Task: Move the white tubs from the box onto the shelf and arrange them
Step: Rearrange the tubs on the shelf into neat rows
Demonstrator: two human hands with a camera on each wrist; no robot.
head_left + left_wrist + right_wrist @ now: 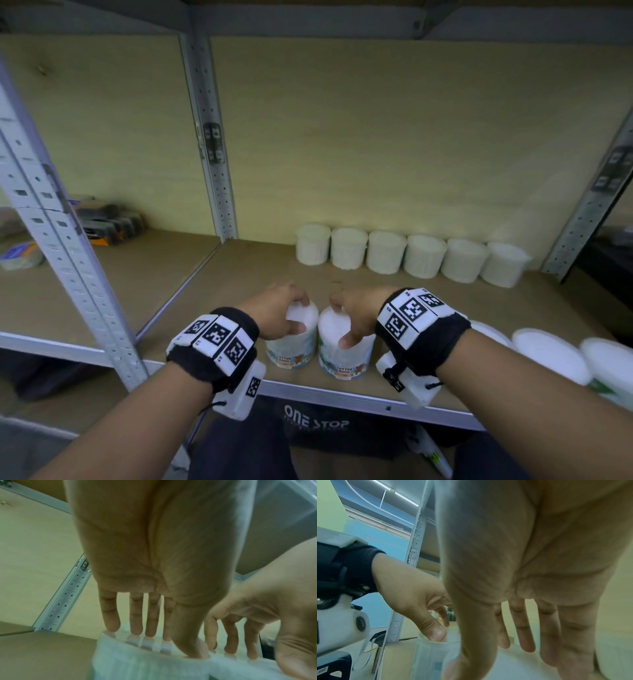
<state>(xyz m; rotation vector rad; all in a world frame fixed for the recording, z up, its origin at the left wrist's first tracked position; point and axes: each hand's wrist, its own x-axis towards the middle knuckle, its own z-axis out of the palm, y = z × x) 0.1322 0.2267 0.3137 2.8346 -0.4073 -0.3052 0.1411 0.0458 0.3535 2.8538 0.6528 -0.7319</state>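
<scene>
Two white tubs with "cotton buds" labels stand side by side near the front edge of the shelf board (394, 291). My left hand (300, 314) grips the left tub (291, 347) from above, fingers over the far rim and thumb on the near rim. In the same way my right hand (340, 323) grips the right tub (346, 359). In the left wrist view the fingertips (113, 627) sit on the left tub's rim (137, 660). The right wrist view shows my right hand (488, 660) over its tub, with the left tub (429, 660) beside it.
Several white tubs (407, 255) stand in a row along the back wall. More tubs (548, 353) sit at the front right edge. Grey metal uprights (68, 257) frame the shelf. Dark items (109, 219) lie on the left bay. A dark "ONE STOP" box (315, 423) sits below.
</scene>
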